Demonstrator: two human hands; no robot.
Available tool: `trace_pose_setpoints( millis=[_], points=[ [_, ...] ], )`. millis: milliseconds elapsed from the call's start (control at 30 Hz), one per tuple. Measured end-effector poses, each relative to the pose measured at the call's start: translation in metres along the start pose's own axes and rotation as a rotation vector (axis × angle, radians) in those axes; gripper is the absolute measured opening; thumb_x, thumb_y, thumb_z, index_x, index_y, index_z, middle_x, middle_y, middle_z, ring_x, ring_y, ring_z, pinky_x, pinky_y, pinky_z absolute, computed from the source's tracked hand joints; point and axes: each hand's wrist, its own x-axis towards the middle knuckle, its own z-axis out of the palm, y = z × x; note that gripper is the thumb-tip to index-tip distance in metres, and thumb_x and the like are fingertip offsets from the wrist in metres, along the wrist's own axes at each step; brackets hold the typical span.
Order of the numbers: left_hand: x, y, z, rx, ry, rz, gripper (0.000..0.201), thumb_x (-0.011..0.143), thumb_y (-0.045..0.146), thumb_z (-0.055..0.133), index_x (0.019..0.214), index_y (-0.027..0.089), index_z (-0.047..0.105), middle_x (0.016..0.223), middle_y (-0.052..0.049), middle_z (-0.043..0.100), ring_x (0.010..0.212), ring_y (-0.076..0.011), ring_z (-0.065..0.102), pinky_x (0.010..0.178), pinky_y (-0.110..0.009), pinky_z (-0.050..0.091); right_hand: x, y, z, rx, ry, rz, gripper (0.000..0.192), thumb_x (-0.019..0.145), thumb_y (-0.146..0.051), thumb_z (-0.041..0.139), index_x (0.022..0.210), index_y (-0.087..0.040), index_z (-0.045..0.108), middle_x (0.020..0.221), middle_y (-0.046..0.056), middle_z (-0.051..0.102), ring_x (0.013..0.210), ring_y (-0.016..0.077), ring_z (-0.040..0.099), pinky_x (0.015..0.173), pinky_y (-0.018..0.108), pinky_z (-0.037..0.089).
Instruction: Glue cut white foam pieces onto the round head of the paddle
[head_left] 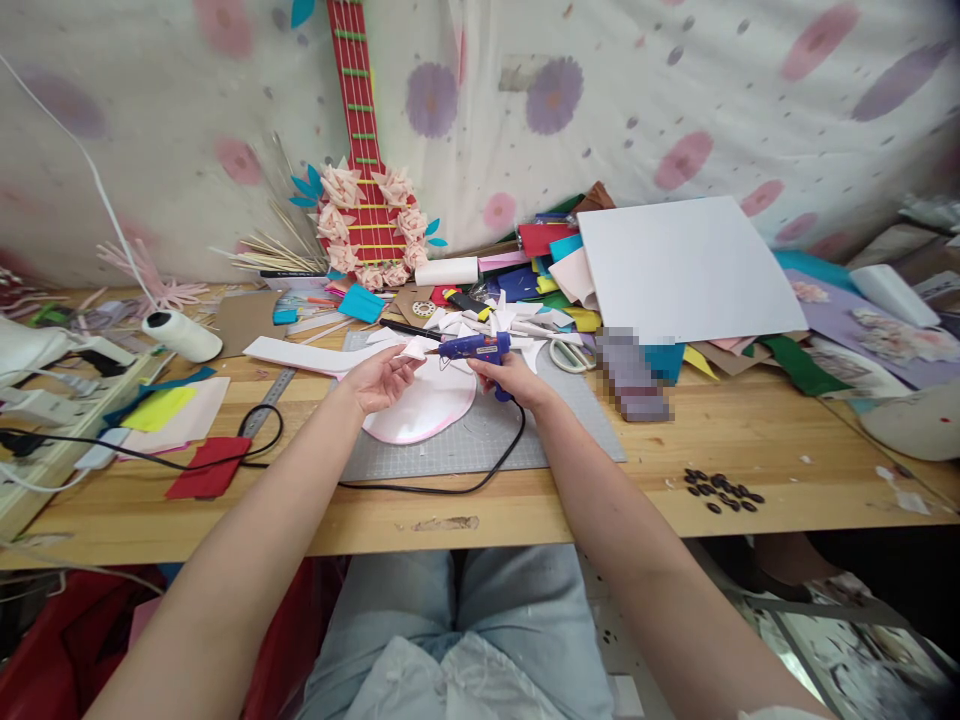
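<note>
I see the blue glue gun (474,348) lying almost level, its long axis running across the bench, nozzle aimed toward my left at the small white paper piece (415,348). My right hand (508,378) is wrapped around its grip, fingers closed tight on the handle, and the black cord (450,487) loops down from it over the grey cutting mat (480,445) and off along the wooden table (750,440). My left hand (382,378) is turned palm up, fingers curled together and pinching the paper piece right at the nozzle tip, just above the pale pink round disc (427,405) that lies on the mat.

Both forearms reach forward from the bottom of the view and converge over the mat, elbows low.

There are no real containers here (only heaps): a pile of coloured paper scraps (547,265) behind the gun, with a large white sheet (686,265) leaning over it. Scissors (570,352) lie just right of my right hand. A red paper guitar (365,140) ringed with pink paper flowers stands against the back cloth, and small dark beads (721,491) are scattered well to the right.
</note>
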Motion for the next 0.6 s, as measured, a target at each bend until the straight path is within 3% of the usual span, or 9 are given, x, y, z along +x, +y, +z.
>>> trace_pose_setpoints(
  millis=[233, 333, 400, 500, 600],
  points=[
    [0.001, 0.004, -0.001, 0.007, 0.023, 0.022, 0.016, 0.087, 0.022, 0.052, 0.092, 0.009, 0.058, 0.077, -0.008, 0.064, 0.045, -0.0032, 0.051, 0.031, -0.007, 0.038, -0.003, -0.003, -0.001, -0.01, -0.044, 0.017, 0.04, 0.059, -0.054, 0.074, 0.061, -0.018, 0.056, 0.054, -0.002, 0.054, 0.048, 0.0089, 0.05, 0.047, 0.023, 0.045],
    [0.004, 0.009, 0.001, 0.148, 0.102, 0.143, 0.01, 0.082, 0.02, 0.059, 0.083, 0.01, 0.059, 0.077, -0.006, 0.064, 0.046, -0.0013, 0.049, 0.033, -0.006, 0.035, -0.002, -0.003, 0.0, 0.044, -0.031, 0.027, 0.039, 0.058, -0.053, 0.075, 0.064, -0.018, 0.057, 0.059, -0.002, 0.057, 0.051, 0.0085, 0.051, 0.048, 0.023, 0.046],
    [0.009, 0.014, 0.001, 0.375, 0.219, 0.34, 0.009, 0.077, 0.02, 0.065, 0.081, 0.012, 0.061, 0.08, -0.004, 0.065, 0.047, -0.0016, 0.05, 0.035, -0.008, 0.035, -0.002, -0.003, -0.001, 0.09, 0.023, 0.026, 0.038, 0.058, -0.051, 0.075, 0.065, -0.018, 0.058, 0.061, -0.002, 0.058, 0.053, 0.0089, 0.052, 0.049, 0.022, 0.046],
    [0.02, 0.023, -0.005, 0.889, 0.366, 0.623, 0.022, 0.071, 0.022, 0.07, 0.092, 0.016, 0.064, 0.097, -0.004, 0.067, 0.054, -0.0045, 0.053, 0.042, -0.014, 0.038, 0.0, -0.003, -0.003, 0.144, 0.132, 0.029, 0.038, 0.057, -0.05, 0.076, 0.068, -0.018, 0.058, 0.061, -0.001, 0.058, 0.056, 0.0101, 0.054, 0.049, 0.022, 0.046],
    [0.033, 0.034, -0.015, 1.372, 0.426, 0.71, 0.034, 0.069, 0.024, 0.071, 0.102, 0.019, 0.064, 0.113, -0.005, 0.065, 0.069, -0.0104, 0.059, 0.054, -0.02, 0.044, 0.002, -0.001, -0.006, 0.161, 0.178, 0.04, 0.038, 0.057, -0.05, 0.076, 0.068, -0.018, 0.059, 0.062, -0.001, 0.059, 0.057, 0.0104, 0.054, 0.048, 0.022, 0.045]
  ],
)
